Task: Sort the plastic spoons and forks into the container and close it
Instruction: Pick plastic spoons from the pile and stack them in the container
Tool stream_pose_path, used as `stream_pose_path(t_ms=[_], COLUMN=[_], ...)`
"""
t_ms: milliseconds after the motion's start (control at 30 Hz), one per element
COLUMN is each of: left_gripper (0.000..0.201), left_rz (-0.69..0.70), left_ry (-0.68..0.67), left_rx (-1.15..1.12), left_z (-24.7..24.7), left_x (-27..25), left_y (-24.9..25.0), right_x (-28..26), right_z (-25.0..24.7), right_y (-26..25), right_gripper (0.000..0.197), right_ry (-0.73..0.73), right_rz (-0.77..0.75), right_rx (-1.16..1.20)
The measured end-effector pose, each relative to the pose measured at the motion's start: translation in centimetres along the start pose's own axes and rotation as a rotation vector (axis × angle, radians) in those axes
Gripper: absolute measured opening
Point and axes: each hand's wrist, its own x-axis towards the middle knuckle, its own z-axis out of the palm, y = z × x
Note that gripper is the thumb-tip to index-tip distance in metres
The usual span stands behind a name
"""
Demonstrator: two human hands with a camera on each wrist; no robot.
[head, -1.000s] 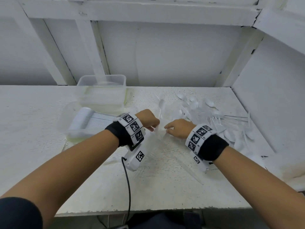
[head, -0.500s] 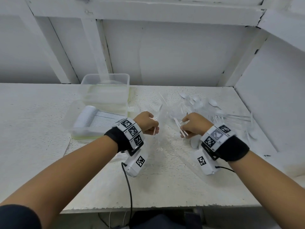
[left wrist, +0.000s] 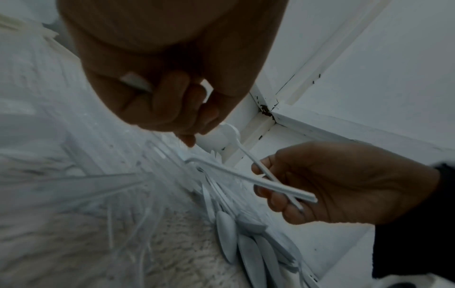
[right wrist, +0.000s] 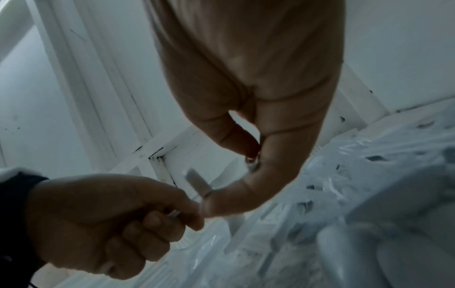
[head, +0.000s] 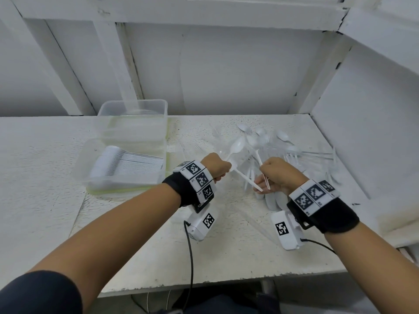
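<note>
My left hand (head: 221, 171) is curled round a white plastic spoon (head: 237, 146) whose handle slants down toward my right hand (head: 269, 177). The right hand pinches another white spoon (head: 258, 158) by its handle. The two handles cross between the hands, above the table. The left wrist view shows the right hand (left wrist: 320, 185) holding the crossed handles (left wrist: 283, 187) under my left fist (left wrist: 172, 107). A shallow clear container (head: 90, 177) at the left holds a neat row of stacked spoons. Loose spoons and forks (head: 294, 152) lie heaped at the right.
A deeper clear tub (head: 133, 109) stands behind the shallow container, against the back wall. Clear plastic wrapping (right wrist: 344, 175) lies under the loose cutlery. A white side wall (head: 362, 109) closes the table on the right. The table's front edge (head: 226, 282) is near my body.
Both hands have risen off the table. The right hand took a spoon from the pile and turned palm inward; the left hand's spoon now points up and right.
</note>
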Motion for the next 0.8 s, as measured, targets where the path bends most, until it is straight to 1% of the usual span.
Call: stream_pose_path(t_ms=[33, 100, 167, 233, 300, 367, 433, 500, 567, 600, 633, 700, 800], left_gripper=[0.016, 0.026, 0.034, 0.032, 0.027, 0.022, 0.02, 0.02, 0.021, 0.022, 0.021, 0.019, 0.019], left_rz=[-0.003, -0.01, -0.012, -0.02, -0.039, -0.069, -0.085, -0.08, -0.075, -0.078, -0.081, -0.093, -0.114], left_ry=[-0.011, -0.035, -0.066, -0.096, -0.096, -0.067, -0.035, -0.013, 0.016, 0.035, 0.05, 0.063, 0.07], left_rx=[0.025, 0.077, 0.099, 0.083, 0.049, -0.022, -0.102, -0.157, -0.222, -0.256, -0.284, -0.32, -0.354], left_z=[0.3, 0.7, 1.0, 1.0, 0.9, 0.4, -0.3, -1.1, -1.9, -2.4, -2.9, -3.7, -4.4], left_x=[0.0, 0.0, 0.2, 0.1, 0.0, -0.1, -0.5, -0.7, -0.8, -0.9, -1.0, -1.2, -1.7], left_y=[0.1, 0.2, 0.1, -0.1, -0.1, 0.1, 0.2, 0.0, -0.5, -0.8, -1.1, -1.7, -2.3], right_x=[-0.1, -0.1, 0.0, -0.1, -0.1, 0.1, 0.8, 1.6, 2.5, 2.9, 3.2, 3.9, 5.5], right_z=[0.1, 0.4, 0.7, 1.2, 1.4, 1.3, 0.7, 0.0, -0.5, -0.5, -0.4, 0.1, 1.0], right_y=[0.2, 0.5, 0.8, 1.0, 1.1, 1.1, 1.0, 0.6, -0.1, -0.5, -0.9, -1.6, -2.4], right_gripper=[0.021, 0.01, 0.01, 0.011, 0.011, 0.01, 0.016, 0.022, 0.018, 0.014, 0.011, 0.012, 0.031], right_ry=[-0.007, -0.033, -0.048, -0.051, -0.033, 0.021, 0.102, 0.153, 0.173, 0.17, 0.161, 0.129, 0.053], right_rz=[0.003, -0.004, -0.025, -0.044, -0.056, -0.079, -0.115, -0.129, -0.14, -0.17, -0.218, -0.313, -0.329], right_rx=[0.031, 0.114, 0.192, 0.223, 0.229, 0.179, 0.074, 0.019, -0.025, -0.091, -0.208, -0.495, -0.886])
